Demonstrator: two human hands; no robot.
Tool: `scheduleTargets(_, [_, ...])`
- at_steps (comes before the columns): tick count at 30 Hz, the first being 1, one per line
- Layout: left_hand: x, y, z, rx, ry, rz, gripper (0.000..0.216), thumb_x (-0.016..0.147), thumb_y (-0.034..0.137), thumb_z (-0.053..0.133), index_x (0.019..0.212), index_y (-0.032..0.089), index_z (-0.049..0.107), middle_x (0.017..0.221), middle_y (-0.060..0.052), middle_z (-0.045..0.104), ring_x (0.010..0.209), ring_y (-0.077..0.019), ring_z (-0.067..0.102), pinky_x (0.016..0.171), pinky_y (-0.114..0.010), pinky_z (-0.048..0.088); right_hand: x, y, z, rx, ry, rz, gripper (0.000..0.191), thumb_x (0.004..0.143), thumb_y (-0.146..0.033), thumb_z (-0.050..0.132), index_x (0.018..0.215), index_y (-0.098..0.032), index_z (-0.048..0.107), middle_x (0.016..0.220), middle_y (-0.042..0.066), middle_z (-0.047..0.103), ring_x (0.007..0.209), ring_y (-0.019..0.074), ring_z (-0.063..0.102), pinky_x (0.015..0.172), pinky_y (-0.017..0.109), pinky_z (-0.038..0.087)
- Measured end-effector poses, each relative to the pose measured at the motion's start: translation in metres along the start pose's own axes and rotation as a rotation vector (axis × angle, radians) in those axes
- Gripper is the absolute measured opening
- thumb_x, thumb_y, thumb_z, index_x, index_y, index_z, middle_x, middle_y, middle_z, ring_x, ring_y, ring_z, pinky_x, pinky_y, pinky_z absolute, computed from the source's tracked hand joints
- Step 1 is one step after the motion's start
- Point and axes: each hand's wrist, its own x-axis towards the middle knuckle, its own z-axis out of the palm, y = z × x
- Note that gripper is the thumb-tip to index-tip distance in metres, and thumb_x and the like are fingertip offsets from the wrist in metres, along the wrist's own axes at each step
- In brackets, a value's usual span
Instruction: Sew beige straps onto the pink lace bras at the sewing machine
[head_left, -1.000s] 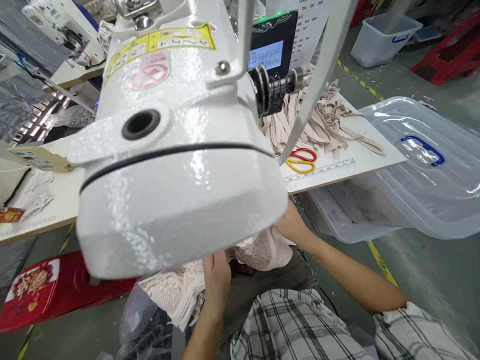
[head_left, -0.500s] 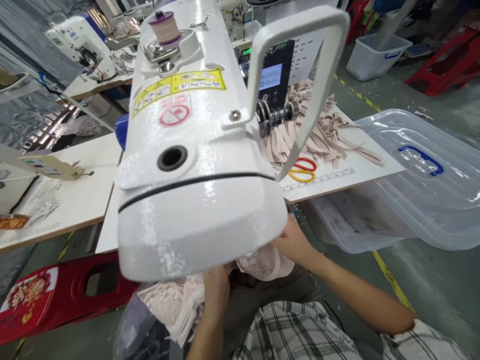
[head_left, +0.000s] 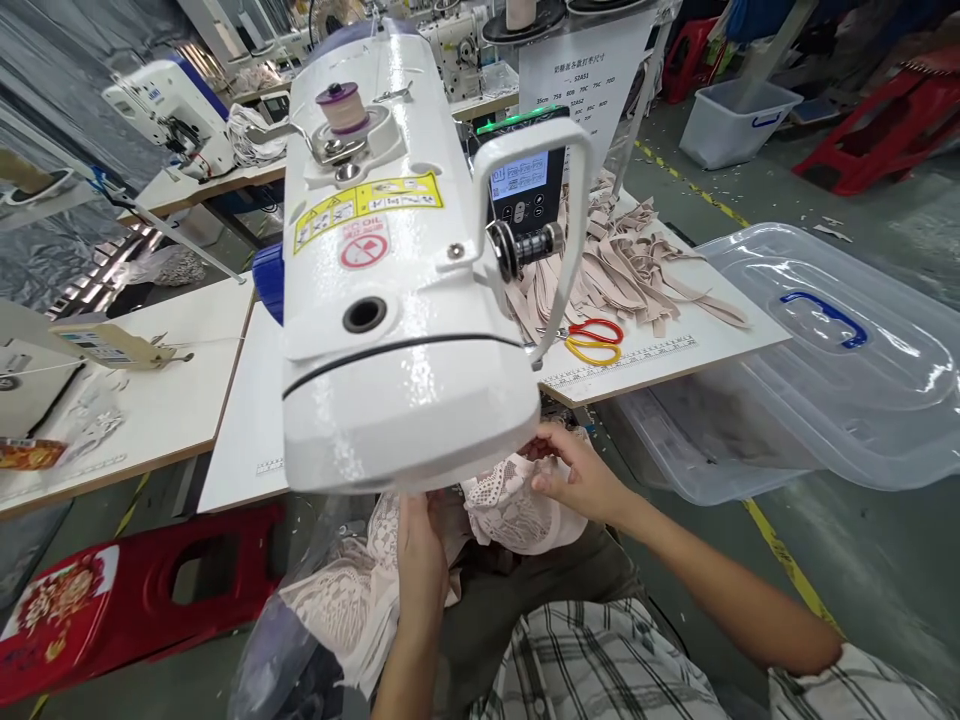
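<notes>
A big white sewing machine [head_left: 390, 300] fills the middle of the view and hides the needle area. Below its front edge, my left hand [head_left: 421, 555] grips a piece of pale pink lace fabric [head_left: 510, 510] that lies over my lap. My right hand [head_left: 574, 470] pinches the same lace piece at its upper right, close under the machine head. More lace [head_left: 337, 600] hangs down to the left of my left hand.
Beige straps [head_left: 630, 270] are piled on the white table [head_left: 675, 350], beside red and yellow scissors [head_left: 592, 340]. A clear plastic bin with a blue-handled lid [head_left: 817, 350] stands at the right. A red stool [head_left: 112, 600] sits low left. Other sewing machines [head_left: 172, 110] stand behind.
The view has pulled back and up, so the machine looks smaller. Both hands now show more clearly below it, and my right hand has shifted onto the lace's upper edge.
</notes>
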Motion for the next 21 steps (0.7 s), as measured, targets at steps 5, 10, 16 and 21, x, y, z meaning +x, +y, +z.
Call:
scheduleTargets(5, [0.006,0.014,0.004,-0.005,-0.056,-0.078,0.050,0.088,0.062,0.050,0.108,0.019,0.063,0.122,-0.017,0.064,0.118,-0.0290,0.060,0.101,-0.045,0.049,-0.007,-0.003,-0.007,-0.092,-0.062,0.016,0.052,0.096,-0.064,0.041,0.079,-0.019,0.061,0.073,0.003,0.061,0.068,0.0163,0.058,0.063,0.027,0.045])
scheduleTargets(10, [-0.016,0.034,0.017,-0.075,-0.570,-0.306,0.054,0.082,0.070,0.055,0.091,0.019,0.072,0.091,-0.013,0.073,0.096,-0.0314,0.067,0.081,-0.043,0.055,-0.035,-0.040,0.007,0.014,-0.451,0.007,0.050,0.096,-0.057,0.044,0.069,-0.020,0.062,0.066,-0.001,0.059,0.062,0.0137,0.056,0.062,0.024,0.044])
scheduleTargets(16, [-0.043,0.042,-0.012,-0.461,-0.769,-0.444,0.048,0.072,0.061,0.078,0.064,0.015,0.064,0.053,0.001,0.050,0.053,-0.0118,0.054,0.055,-0.023,0.042,-0.077,-0.036,0.025,-0.276,-0.633,0.064,0.037,0.097,-0.031,0.042,0.069,-0.020,0.064,0.067,-0.001,0.060,0.061,0.0129,0.051,0.061,0.023,0.038])
scheduleTargets(21, [0.010,0.093,-0.088,-0.893,-0.041,-0.181,0.018,0.078,0.018,0.070,0.073,0.019,0.052,0.054,0.010,0.037,0.046,-0.0055,0.043,0.061,-0.022,0.050,-0.060,-0.014,-0.006,-0.437,-0.346,0.104,0.042,0.100,-0.041,0.036,0.083,-0.020,0.069,0.080,0.007,0.069,0.073,0.0191,0.061,0.069,0.027,0.043])
